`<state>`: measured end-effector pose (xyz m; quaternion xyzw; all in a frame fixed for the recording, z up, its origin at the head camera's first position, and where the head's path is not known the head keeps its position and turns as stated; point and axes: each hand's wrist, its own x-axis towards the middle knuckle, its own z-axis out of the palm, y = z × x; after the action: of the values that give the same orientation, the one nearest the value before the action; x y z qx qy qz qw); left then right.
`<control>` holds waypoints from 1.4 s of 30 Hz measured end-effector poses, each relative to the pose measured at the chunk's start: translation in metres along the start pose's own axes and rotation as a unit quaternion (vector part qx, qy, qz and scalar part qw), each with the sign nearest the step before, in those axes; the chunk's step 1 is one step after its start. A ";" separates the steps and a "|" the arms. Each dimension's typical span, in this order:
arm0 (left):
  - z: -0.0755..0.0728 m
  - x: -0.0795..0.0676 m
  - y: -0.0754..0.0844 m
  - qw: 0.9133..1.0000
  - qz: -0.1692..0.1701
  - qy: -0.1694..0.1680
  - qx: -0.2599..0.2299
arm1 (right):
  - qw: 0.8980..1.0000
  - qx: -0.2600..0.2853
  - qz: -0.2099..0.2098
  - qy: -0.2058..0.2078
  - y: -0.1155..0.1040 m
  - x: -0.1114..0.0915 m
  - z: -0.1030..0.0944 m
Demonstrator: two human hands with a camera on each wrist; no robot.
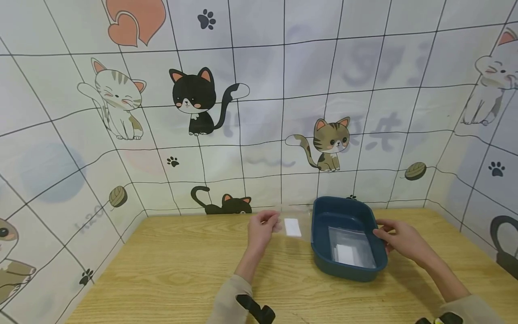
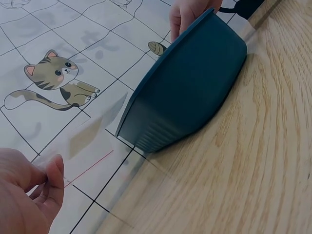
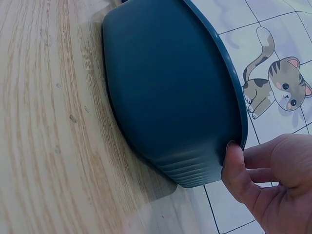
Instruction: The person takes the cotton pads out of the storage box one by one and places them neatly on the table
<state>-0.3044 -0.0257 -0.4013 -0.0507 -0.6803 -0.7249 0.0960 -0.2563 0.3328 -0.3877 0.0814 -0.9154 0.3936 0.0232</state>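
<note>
My left hand [image 1: 262, 228] pinches the edge of a clear plastic bag [image 1: 305, 230] with a white label, held up just left of a dark blue plastic basin [image 1: 323, 263]. In the left wrist view the thumb and fingers [image 2: 54, 183] of that hand meet at the bag's edge, where a red line runs across the film. My right hand [image 1: 404, 240] grips the basin's right rim, thumb on the outer side in the right wrist view. Inside the basin lies another clear bag [image 1: 366, 252] with a white label [image 1: 345, 254].
The basin stands on a wood-grain table [image 1: 174, 265], near its back edge. Behind and beside the table hangs a white gridded sheet [image 1: 263, 121] printed with cartoon cats. A dark looped object [image 1: 506, 261] is at the far right edge.
</note>
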 end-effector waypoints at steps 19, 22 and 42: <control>-0.009 0.005 -0.015 0.997 -0.019 0.013 0.073 | 1.000 -0.001 0.003 0.001 -0.002 0.000 0.001; -0.011 0.004 -0.016 0.996 -0.028 0.009 0.083 | 1.000 -0.003 0.005 0.001 -0.003 0.000 0.000; -0.015 0.006 -0.028 0.989 -0.031 0.005 0.145 | 1.000 -0.010 0.007 0.007 -0.004 -0.001 0.000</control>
<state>-0.3152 -0.0397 -0.4287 -0.0119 -0.7790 -0.6214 0.0833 -0.2550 0.3302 -0.3856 0.0722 -0.9194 0.3856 0.0279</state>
